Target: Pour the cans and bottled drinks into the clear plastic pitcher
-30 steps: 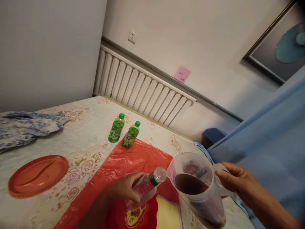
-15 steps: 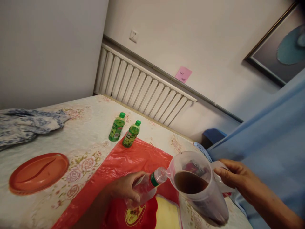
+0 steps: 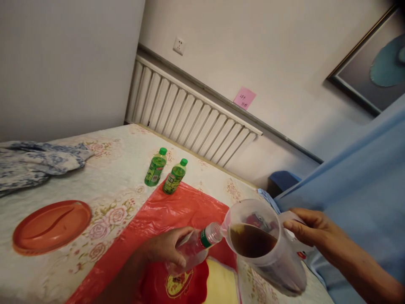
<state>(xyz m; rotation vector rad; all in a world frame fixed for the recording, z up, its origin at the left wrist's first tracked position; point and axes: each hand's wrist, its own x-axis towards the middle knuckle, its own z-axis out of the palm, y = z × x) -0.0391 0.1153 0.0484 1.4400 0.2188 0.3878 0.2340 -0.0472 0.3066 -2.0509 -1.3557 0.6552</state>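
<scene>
Lower centre, the left hand clasps a clear bottle slanting up-right toward the pitcher the right hand grasps.

Bottle just left of the pitcher

Pink note: we get two short handwritten lines in dark ink, the top one apparently starting with a 2, the rest too small for us to read reliably. Left green-capped bottle has a printed label with a barcode, right green-capped bottle shows pale characters on its label, and we can't make out a brand on either. On the clear bottle we see pale marks on the green neck band, no wording legible.
</scene>
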